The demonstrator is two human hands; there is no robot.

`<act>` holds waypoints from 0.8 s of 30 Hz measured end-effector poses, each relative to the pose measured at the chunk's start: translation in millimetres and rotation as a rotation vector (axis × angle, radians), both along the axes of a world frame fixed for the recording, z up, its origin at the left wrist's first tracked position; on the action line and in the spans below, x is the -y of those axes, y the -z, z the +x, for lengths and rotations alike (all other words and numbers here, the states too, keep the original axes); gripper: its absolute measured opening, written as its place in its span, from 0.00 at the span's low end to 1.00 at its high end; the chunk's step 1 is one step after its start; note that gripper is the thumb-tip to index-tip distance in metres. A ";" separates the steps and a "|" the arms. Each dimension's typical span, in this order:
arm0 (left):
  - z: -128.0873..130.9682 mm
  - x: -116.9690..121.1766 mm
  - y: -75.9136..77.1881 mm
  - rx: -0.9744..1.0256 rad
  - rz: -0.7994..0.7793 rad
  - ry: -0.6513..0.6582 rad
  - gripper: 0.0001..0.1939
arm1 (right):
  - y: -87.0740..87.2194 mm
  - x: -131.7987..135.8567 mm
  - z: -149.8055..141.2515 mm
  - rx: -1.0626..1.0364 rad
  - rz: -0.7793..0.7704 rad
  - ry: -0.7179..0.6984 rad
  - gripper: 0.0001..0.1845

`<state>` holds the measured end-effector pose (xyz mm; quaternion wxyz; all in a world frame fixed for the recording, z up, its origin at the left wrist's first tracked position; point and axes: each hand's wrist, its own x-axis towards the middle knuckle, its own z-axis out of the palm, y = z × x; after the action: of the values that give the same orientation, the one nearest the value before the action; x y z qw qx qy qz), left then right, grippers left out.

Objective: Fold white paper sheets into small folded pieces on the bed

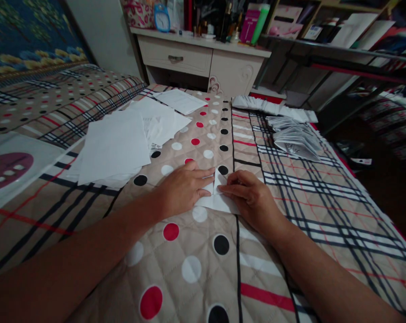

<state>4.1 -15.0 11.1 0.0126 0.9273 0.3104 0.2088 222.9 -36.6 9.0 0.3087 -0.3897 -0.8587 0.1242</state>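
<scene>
Patterned quilt spreads before a white dresser

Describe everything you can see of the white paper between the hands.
The paper looks thin, plain white and folded, with a pointed peak away from the person and a wider base nearer them. It lies on the patterned quilt. The left hand touches its left side, the right hand its right. Fingers hide part of its outline.

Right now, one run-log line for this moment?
left hand: fingers on folded paper | right hand: fingers on same paper | loose sheets: left | paper bundles: right
</scene>
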 end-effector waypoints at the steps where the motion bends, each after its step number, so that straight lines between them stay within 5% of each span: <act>1: -0.2 0.0 0.4 0.003 0.000 0.001 0.15 | -0.3 0.1 -0.1 0.004 0.002 -0.001 0.14; 12: -3.3 0.4 5.6 0.069 -0.051 -0.024 0.22 | -0.7 2.8 -0.5 0.052 0.003 0.023 0.17; 24: -3.0 -0.1 4.2 0.043 -0.006 0.006 0.15 | 0.9 3.3 -2.1 0.059 0.005 0.058 0.17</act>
<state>1.1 -14.9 6.9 0.0229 0.9234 0.3080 0.2278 220.8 -39.9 8.1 0.2876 -0.4173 -0.8561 0.1013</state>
